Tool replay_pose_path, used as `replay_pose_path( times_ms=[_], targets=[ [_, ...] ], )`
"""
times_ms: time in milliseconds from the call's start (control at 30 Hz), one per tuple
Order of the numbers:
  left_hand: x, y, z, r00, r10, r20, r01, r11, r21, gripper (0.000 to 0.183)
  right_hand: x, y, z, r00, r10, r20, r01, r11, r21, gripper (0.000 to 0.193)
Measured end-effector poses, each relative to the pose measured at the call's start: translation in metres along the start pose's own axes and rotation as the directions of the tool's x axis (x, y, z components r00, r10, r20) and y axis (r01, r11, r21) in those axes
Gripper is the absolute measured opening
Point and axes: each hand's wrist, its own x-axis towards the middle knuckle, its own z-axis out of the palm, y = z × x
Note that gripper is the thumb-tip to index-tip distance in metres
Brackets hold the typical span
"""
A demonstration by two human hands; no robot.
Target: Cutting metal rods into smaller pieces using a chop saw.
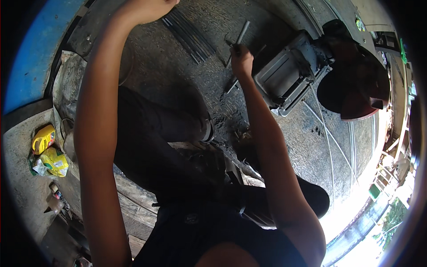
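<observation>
My right hand (242,61) is closed, fingers curled round a slim grey metal rod (243,31) that slants up past it. A thin dark piece juts out beside the fingers; its kind is unclear. Below the wrist lies another narrow metal bar (231,85). My left hand (153,8) reaches to the top edge, where its fingers are mostly cut off, so what they hold is hidden. Nearest to it is a row of dark metal bars (189,39) lying side by side on the ground.
Right of my right hand stands a dark machine base (284,75) with a large round dark-red guard (360,89). Long thin rods (327,129) lie on the floor beyond. At left are a yellow bottle (43,139) and a crumpled yellow packet (54,161). My bent legs (160,120) are below.
</observation>
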Motion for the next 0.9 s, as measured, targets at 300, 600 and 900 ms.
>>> replay_pose_path(
  times_ms=[300, 600, 900],
  targets=[
    [-0.01, -0.052, -0.004, 0.993, -0.118, 0.021, 0.106, 0.944, 0.312, 0.041, 0.117, -0.019, 0.055, 0.896, 0.089, 0.434, 0.076, 0.934, -0.348, 0.04],
    [-0.032, -0.071, 0.004, 0.99, -0.139, -0.031, 0.142, 0.947, 0.287, 0.039, 0.154, -0.002, 0.138, 0.78, 0.163, 0.605, 0.14, 0.896, -0.422, 0.035],
    [-0.037, -0.059, 0.007, 0.965, -0.263, -0.005, 0.25, 0.914, 0.32, 0.043, 0.156, 0.036, 0.183, 0.849, 0.101, 0.518, 0.187, 0.86, -0.475, 0.039]
  ],
)
